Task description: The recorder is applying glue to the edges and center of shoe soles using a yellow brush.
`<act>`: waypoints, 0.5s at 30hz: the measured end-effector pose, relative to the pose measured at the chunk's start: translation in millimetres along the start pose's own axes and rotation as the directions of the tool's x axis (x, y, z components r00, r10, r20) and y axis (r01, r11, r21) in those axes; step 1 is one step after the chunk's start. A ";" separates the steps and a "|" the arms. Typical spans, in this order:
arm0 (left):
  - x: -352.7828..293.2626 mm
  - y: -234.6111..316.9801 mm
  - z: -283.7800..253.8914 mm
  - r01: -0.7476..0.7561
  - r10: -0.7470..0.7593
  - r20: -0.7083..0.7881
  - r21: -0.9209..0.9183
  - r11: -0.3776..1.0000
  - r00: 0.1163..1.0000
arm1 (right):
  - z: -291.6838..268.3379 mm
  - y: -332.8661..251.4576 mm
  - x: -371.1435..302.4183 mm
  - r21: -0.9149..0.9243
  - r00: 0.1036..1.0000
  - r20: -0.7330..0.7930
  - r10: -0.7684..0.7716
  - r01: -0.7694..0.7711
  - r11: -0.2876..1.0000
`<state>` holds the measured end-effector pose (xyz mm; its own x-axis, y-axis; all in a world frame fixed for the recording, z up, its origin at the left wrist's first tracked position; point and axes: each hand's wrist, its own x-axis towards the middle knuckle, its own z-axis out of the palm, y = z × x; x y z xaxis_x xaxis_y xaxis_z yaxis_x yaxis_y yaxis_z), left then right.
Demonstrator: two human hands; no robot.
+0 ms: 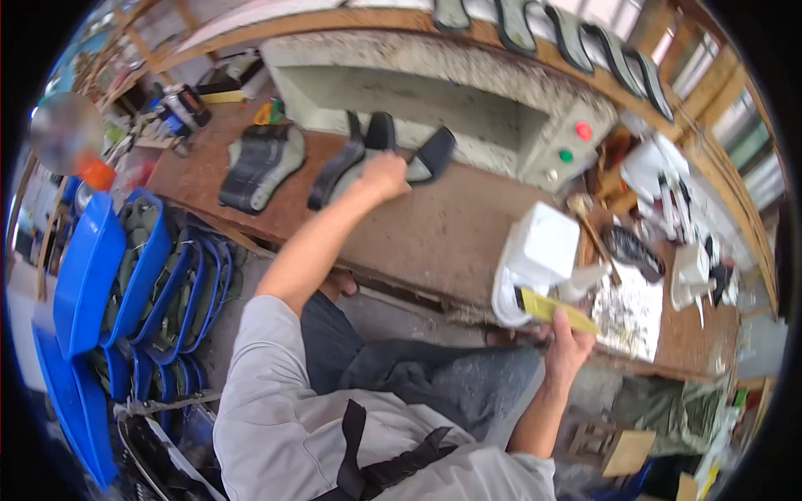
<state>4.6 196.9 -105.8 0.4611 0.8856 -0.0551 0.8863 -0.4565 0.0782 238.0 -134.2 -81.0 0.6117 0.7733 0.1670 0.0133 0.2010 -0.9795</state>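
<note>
My left hand (386,177) reaches across the bench, its fingers closed on a grey-and-black shoe sole (435,156) in front of the long heater box (418,79). Dark-edged soles (338,173) lie just left of that hand, and a row of several soles (263,167) lies further left. In my right hand (570,344) is a flat yellow brush (558,314) with a dark end. That end is beside a white plastic container (535,250) at the near edge of the bench.
Blue bins (88,275) with grey-green pieces are stacked at the left. More soles (518,25) rest on a wooden rail above the heater box, which has red and green buttons. Tools and a smeared white sheet (626,313) lie at the right. Another person stands far left.
</note>
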 end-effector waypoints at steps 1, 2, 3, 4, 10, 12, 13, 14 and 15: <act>4.2 -4.8 2.3 0.001 0.000 -0.023 0.070 0.998 1.000 | -4.4 8.3 1.3 -0.046 1.000 0.004 0.026 -0.026 0.999; 9.0 -5.9 3.1 -0.016 0.018 -0.021 0.098 0.995 1.000 | -7.4 10.3 0.8 -0.059 0.997 -0.026 0.074 -0.076 0.995; 9.2 -8.9 -1.1 -0.004 0.004 0.012 0.067 0.998 1.000 | -7.5 13.0 0.8 -0.058 0.992 -0.045 0.121 -0.123 0.991; 11.6 -7.1 -0.7 -0.033 0.033 -0.003 0.063 0.998 0.999 | -9.6 12.5 0.5 -0.071 0.989 -0.061 0.136 -0.141 0.988; 18.4 -9.3 14.3 -0.214 0.211 -0.101 -0.015 0.977 0.972 | -13.8 28.2 -5.3 -0.193 0.996 -0.054 0.077 -0.086 0.977; 25.9 -12.4 15.5 -0.187 0.185 -0.032 -0.047 0.981 0.982 | -11.5 32.4 -4.7 -0.304 1.000 -0.006 0.005 -0.006 0.953; 27.3 -13.3 11.7 -0.145 0.148 0.029 -0.074 0.987 0.989 | -8.6 30.7 -4.8 -0.303 1.000 -0.008 0.010 -0.012 0.953; 24.2 -9.0 2.3 -0.054 0.068 0.111 -0.125 0.991 0.992 | -5.0 26.1 -5.0 -0.347 1.000 0.005 0.012 -0.009 0.938; 22.5 -7.2 -5.0 -0.056 0.070 0.118 -0.123 0.991 0.990 | -3.7 25.1 -4.9 -0.390 1.000 0.019 0.014 -0.005 0.921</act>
<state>8.4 220.5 -102.7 0.5242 0.8351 -0.1670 0.8471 -0.4912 0.2028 238.3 -135.3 -106.8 0.5970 0.7870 0.1556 0.3175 -0.0536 -0.9468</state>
